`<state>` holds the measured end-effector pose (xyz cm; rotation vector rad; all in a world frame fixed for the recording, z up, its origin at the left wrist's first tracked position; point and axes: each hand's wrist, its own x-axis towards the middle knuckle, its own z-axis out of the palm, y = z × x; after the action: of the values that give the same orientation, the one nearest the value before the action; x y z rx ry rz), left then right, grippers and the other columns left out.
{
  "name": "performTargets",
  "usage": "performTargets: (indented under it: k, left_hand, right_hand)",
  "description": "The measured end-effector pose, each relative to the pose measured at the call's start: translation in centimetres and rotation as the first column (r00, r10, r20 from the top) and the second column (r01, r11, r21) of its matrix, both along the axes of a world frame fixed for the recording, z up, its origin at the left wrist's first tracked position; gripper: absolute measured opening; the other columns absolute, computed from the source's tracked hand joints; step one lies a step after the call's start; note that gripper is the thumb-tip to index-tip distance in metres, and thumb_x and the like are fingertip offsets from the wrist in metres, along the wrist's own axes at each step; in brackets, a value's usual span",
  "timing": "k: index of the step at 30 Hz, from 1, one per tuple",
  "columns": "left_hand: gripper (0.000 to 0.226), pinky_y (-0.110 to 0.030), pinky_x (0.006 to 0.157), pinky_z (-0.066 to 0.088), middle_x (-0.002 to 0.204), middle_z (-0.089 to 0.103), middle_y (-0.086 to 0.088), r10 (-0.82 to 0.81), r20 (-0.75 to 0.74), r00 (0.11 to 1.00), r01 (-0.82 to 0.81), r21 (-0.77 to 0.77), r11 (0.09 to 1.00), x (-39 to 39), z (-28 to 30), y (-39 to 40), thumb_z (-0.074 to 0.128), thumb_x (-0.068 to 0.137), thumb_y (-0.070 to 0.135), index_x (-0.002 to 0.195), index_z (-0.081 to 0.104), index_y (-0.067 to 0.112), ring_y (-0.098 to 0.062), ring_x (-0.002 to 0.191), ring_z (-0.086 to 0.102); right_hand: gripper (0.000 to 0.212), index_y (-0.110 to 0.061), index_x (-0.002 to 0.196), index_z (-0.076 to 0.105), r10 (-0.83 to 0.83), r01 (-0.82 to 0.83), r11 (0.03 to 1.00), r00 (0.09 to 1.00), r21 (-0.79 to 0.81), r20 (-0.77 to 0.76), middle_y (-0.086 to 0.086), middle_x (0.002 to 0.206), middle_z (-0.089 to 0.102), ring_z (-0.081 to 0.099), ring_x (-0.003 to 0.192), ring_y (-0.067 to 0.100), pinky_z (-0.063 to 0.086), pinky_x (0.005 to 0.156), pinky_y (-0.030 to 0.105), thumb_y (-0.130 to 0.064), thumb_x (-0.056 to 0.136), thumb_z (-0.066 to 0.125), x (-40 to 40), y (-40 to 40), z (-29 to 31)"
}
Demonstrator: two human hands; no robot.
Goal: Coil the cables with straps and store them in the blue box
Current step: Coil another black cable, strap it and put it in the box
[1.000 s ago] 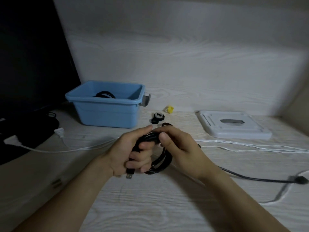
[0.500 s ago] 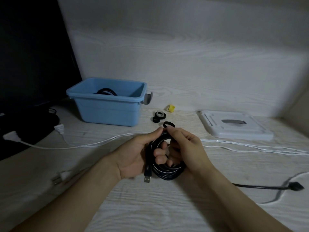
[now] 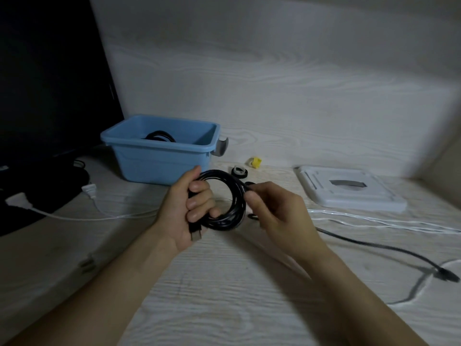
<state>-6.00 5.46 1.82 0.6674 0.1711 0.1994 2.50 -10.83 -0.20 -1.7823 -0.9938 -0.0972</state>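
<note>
Coiling step, near its end. The left hand (image 3: 185,211) gripped the black USB cable coil (image 3: 224,196) on its left side, fingers curled through the loop and thumb up along the top, with the USB plug (image 3: 195,234) hanging out below the palm. The coil was held upright above the desk (image 3: 224,283), in front of the blue box (image 3: 159,158). The right hand (image 3: 277,211) pinched the cable at the coil's upper right edge, thumb and index finger closed on the strand, other fingers loosely curled. Whether it held the free end or a strap could not be told; too dark and small there.

The blue box was open, and one dark coiled cable (image 3: 159,136) already lay inside. Small strap rolls (image 3: 239,171) sat just right of the box, with a yellow piece (image 3: 254,162) behind them. Another black cable (image 3: 374,245) trailed loose across the desk to the right, and a white cable (image 3: 386,219) ran beside it; a white power plug (image 3: 88,189) and its cord lay on the left. A white flat stand (image 3: 349,188) sat at the far right.

Judgement: roughly one cable stored, this one coiled but not yet strapped, others still loose. Next move probably called for the left hand to keep the loops bunched while the right took a strap and wrapped it round the bundle, tight enough that the loops would not spring open.
</note>
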Motion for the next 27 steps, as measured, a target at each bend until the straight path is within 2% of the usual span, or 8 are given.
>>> performTargets:
  k: [2,6,12,15,20,22,24,27]
  left_hand:
    - [0.05,-0.018,0.041,0.043,0.033,0.024,0.009,0.077,0.0,0.997,-0.076,-0.057,0.995,0.0,-0.1,0.3,0.049,0.097,0.039,0.051,0.039,0.022,-0.007,0.024,0.024]
    - [0.052,-0.018,0.045,0.047,0.036,0.026,0.009,0.231,0.022,0.973,-0.225,-0.147,0.963,0.2,0.1,1.2,0.048,0.099,0.038,0.05,0.039,0.023,-0.008,0.028,0.025]
    - [0.048,-0.016,0.048,0.049,0.04,0.025,0.01,0.427,-0.02,0.904,-0.421,-0.217,0.881,0.2,0.5,3.4,0.045,0.101,0.039,0.056,0.035,0.023,-0.008,0.031,0.025]
    - [0.049,-0.016,0.045,0.045,0.039,0.025,0.01,0.366,0.024,0.93,-0.359,-0.15,0.921,0.0,0.5,3.1,0.046,0.1,0.039,0.055,0.036,0.023,-0.008,0.03,0.024]
    - [0.053,-0.018,0.036,0.037,0.032,0.023,0.009,0.083,0.124,0.989,-0.089,0.047,0.995,-0.4,1.0,1.2,0.044,0.098,0.04,0.048,0.039,0.023,-0.008,0.023,0.022]
    - [0.053,-0.02,0.036,0.036,0.031,0.024,0.009,0.037,0.128,0.991,-0.05,0.094,0.994,-0.4,1.0,0.9,0.044,0.098,0.04,0.048,0.039,0.023,-0.007,0.023,0.023]
    - [0.053,-0.02,0.036,0.037,0.031,0.024,0.009,0.028,0.122,0.992,-0.04,0.098,0.994,-0.4,0.9,0.9,0.045,0.098,0.04,0.048,0.04,0.023,-0.006,0.024,0.023]
    - [0.053,-0.019,0.037,0.037,0.032,0.024,0.009,0.087,0.104,0.991,-0.095,0.076,0.993,-0.4,1.0,1.2,0.046,0.097,0.04,0.048,0.04,0.023,-0.007,0.024,0.022]
  right_hand:
    - [0.008,-0.036,0.088,0.062,-0.039,0.052,0.992,0.993,-0.115,0.108,0.002,0.064,0.064,0.061,0.058,0.017,0.049,0.057,0.036,-0.041,0.095,0.062,0.5,-0.2,0.2]
    - [0.03,-0.02,0.072,0.06,-0.126,0.196,0.938,0.961,-0.286,0.246,-0.005,0.052,0.052,0.046,0.05,0.013,0.036,0.053,0.031,-0.037,0.097,0.059,2.0,-1.0,0.1]
    - [0.017,-0.017,0.09,0.069,-0.058,0.085,0.951,0.993,-0.296,0.099,0.004,0.078,0.068,0.063,0.071,0.02,0.053,0.07,0.042,-0.031,0.096,0.06,3.4,-2.7,0.3]
    - [0.019,-0.022,0.105,0.064,-0.008,0.003,0.991,0.999,-0.133,-0.037,-0.002,0.098,0.064,0.063,0.089,0.012,0.054,0.078,0.032,-0.038,0.095,0.06,1.8,-1.8,0.3]
    - [0.06,-0.036,0.138,0.046,0.153,-0.16,0.987,0.949,-0.004,-0.275,-0.009,0.124,0.06,0.06,0.114,0.008,0.053,0.091,0.027,-0.058,0.085,0.062,-0.5,-0.6,-0.3]
    - [0.059,-0.028,0.136,0.05,0.237,-0.221,0.971,0.881,0.086,-0.41,0.0,0.118,0.066,0.067,0.105,0.018,0.055,0.091,0.038,-0.046,0.083,0.07,-0.6,-0.4,0.0]
    - [0.053,-0.018,0.131,0.052,0.329,-0.229,0.942,0.781,0.246,-0.532,0.01,0.109,0.067,0.069,0.094,0.025,0.057,0.089,0.047,-0.014,0.084,0.076,-0.7,-0.2,0.3]
    - [0.063,-0.013,0.125,0.053,0.39,-0.176,0.903,0.721,0.393,-0.572,0.012,0.096,0.065,0.064,0.078,0.021,0.055,0.062,0.031,0.018,0.073,0.072,-0.1,-0.7,1.1]
